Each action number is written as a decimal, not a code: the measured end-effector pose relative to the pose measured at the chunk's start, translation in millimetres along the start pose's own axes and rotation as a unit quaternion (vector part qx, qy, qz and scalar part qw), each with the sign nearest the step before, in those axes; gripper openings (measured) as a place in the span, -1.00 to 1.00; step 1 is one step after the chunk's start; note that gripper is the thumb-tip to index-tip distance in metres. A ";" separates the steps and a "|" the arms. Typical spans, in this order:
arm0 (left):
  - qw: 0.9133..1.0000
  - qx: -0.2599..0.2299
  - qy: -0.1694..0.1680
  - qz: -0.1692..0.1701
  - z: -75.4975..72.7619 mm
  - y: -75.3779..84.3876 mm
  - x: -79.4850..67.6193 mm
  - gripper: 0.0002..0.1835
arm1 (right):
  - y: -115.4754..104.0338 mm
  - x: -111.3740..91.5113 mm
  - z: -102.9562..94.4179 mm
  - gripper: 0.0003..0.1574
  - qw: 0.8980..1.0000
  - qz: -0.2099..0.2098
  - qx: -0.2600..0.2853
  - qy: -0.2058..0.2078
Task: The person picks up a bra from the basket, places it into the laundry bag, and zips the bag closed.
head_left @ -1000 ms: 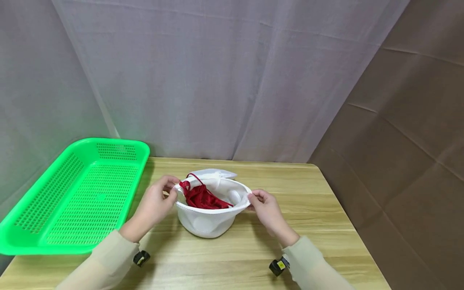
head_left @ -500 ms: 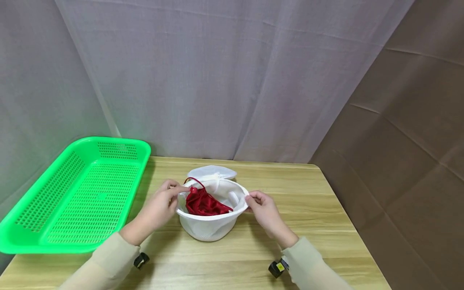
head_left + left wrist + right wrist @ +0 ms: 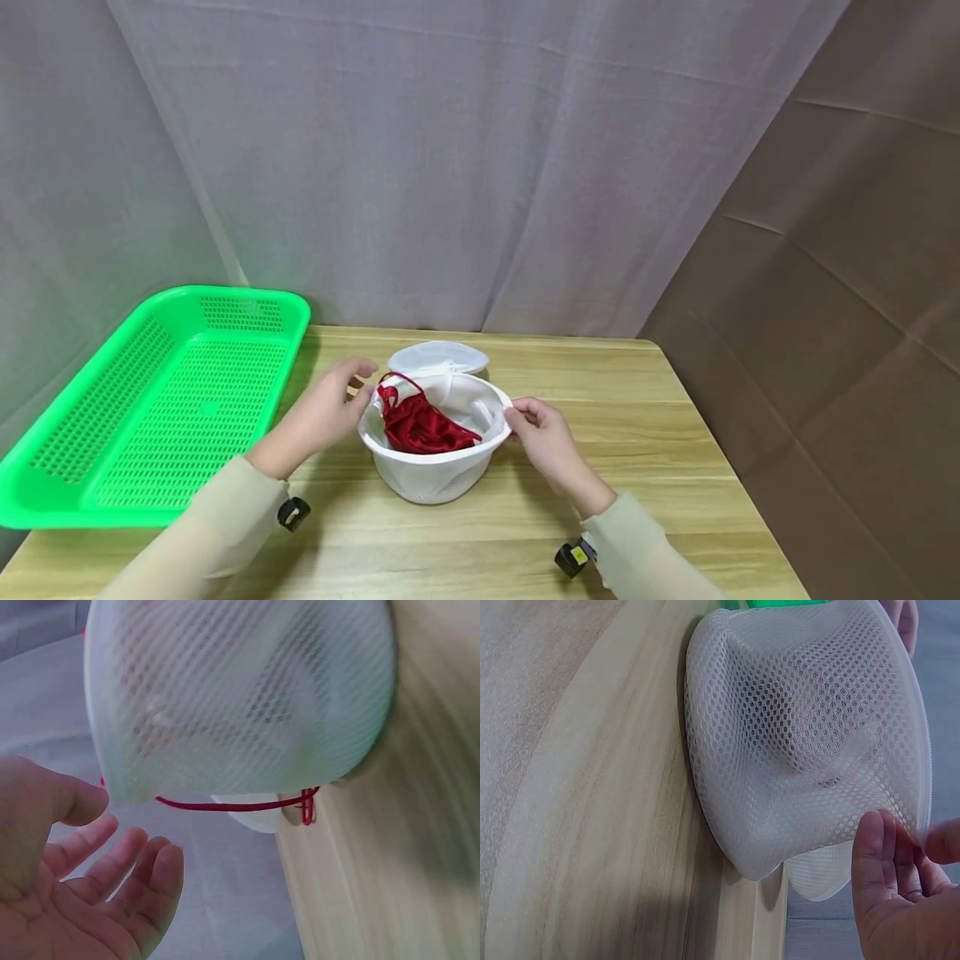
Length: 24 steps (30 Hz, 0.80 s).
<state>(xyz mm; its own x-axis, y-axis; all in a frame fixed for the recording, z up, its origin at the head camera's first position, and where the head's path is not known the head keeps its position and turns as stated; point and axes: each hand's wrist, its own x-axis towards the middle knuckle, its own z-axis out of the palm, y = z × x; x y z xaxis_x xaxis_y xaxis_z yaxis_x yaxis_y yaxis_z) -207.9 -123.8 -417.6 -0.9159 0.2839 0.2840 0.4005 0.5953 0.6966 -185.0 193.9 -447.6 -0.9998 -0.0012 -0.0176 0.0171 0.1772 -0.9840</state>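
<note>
A round white mesh laundry bag [image 3: 431,483] stands on the wooden table, its zippered lid [image 3: 437,357] folded back behind the opening. Inside lies a crumpled red satin garment [image 3: 426,427] with thin straps; one red strap [image 3: 225,806] hangs outside the mesh in the left wrist view. At the left rim is my left hand [image 3: 333,408], fingers spread and loosely bent, thumb tip right by the edge and nothing gripped. My right hand [image 3: 546,437] pinches the right side of the rim between thumb and fingers. The lower part of the garment is hidden within the bag.
To the left, a large green plastic basket [image 3: 255,467] with perforated sides reaches close to my left forearm. A grey curtain [image 3: 420,167] hangs behind the wooden table [image 3: 615,383], and a brown cloth wall [image 3: 840,275] borders its right side.
My left hand first held the left rim, then reached a finger over it to the red garment, and has now drawn back. The bag sits slightly nearer me; my right hand keeps its pinch.
</note>
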 end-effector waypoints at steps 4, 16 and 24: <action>1.000 -0.016 0.000 0.001 0.5 -2.8 12.7 -0.67 | -1.3 -1.5 -0.8 -0.83 1.000 0.000 -0.003 0.002; 0.996 -0.080 -0.038 -0.009 10.8 -13.1 25.1 -0.62 | -3.5 -6.5 -1.6 -0.79 1.000 -0.005 -0.011 -0.001; 0.991 -0.085 -0.095 -0.027 15.8 -16.4 24.5 -0.70 | -0.2 -5.8 -1.3 -0.81 1.000 0.001 -0.013 0.003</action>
<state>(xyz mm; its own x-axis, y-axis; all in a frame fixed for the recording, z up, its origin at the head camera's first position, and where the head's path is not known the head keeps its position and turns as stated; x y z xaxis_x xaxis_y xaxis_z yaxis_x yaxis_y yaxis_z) -236.5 -114.8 -432.5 -0.9073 0.4014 0.1255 0.3260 0.4826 0.8129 -179.2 195.2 -447.1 -0.9998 0.0057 -0.0187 0.0194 0.2023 -0.9791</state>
